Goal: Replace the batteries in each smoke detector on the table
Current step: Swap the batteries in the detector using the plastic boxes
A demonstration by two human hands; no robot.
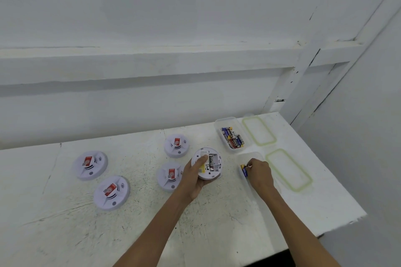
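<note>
**Head view: battery swap on a scuffed table**

We've got a rough, scratched white table [217, 223] with four round, domed smoke detectors [90, 165] lying face-up on the left. Our left hand [193, 176] grasps a flipped detector [207, 163], and its open bay shows a black battery [211, 161]. Our right hand [259, 172] pinches a blue-and-yellow battery [244, 171] at the near clear plastic tub [251, 154].

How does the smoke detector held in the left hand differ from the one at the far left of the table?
The held detector is back up, its open compartment showing a black battery; the far-left detector lies face up, showing a red label. The left hand grips the held detector; the far-left detector rests on the table untouched. Both are round and white.
</note>
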